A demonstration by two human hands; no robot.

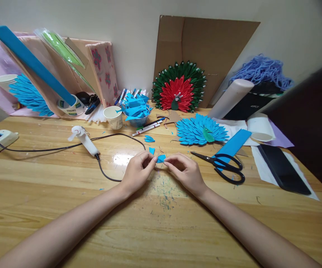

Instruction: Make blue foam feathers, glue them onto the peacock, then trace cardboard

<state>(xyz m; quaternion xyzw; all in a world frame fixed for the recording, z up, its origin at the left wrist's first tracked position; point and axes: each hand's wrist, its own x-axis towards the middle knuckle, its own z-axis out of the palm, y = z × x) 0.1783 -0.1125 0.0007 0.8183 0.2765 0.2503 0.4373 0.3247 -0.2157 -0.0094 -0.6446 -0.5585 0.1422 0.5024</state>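
Note:
Between my two hands is a small blue paper piece (161, 159), pinched at its left end by my left hand (140, 167) and at its right end by my right hand (185, 172). Both hands are closed, just above the wooden table. Right behind them lie a loose blue scrap (151, 150) and several folded blue petals (149, 139). To the right of my right hand rest black-handled scissors (228, 167), partly on a blue paper strip (233, 147). A white glue gun (85, 141) with a black cord stands left of my left hand.
Farther back are a blue paper peacock (194, 128), a red and green peacock (177, 89), pens (148, 128), a paper cup (113, 117) and a bowl of blue pieces (137, 121). A phone (284, 169) lies right; a power strip (1, 143) sits left. Cardboard (208, 44) leans on the wall.

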